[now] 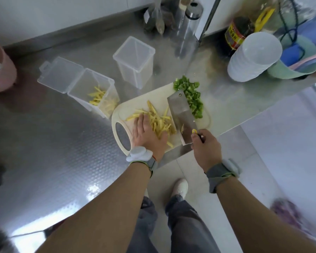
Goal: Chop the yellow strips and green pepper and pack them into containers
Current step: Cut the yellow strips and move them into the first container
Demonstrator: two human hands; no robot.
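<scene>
On the pale, rounded cutting board (125, 106), left hand (147, 133) lies flat, fingers spread over slim yellow strips (161, 123); right hand (205, 147) grips the steel cleaver (181, 115). Green pepper (192, 95) sits at one o'clock. Risk: blade meets fingertips, or strips spill short of the clear container (97, 92) at ten o'clock.

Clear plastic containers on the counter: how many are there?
2: one open container left of the cutting board holding yellow strips, one empty container behind it. Others may be hidden.
</scene>
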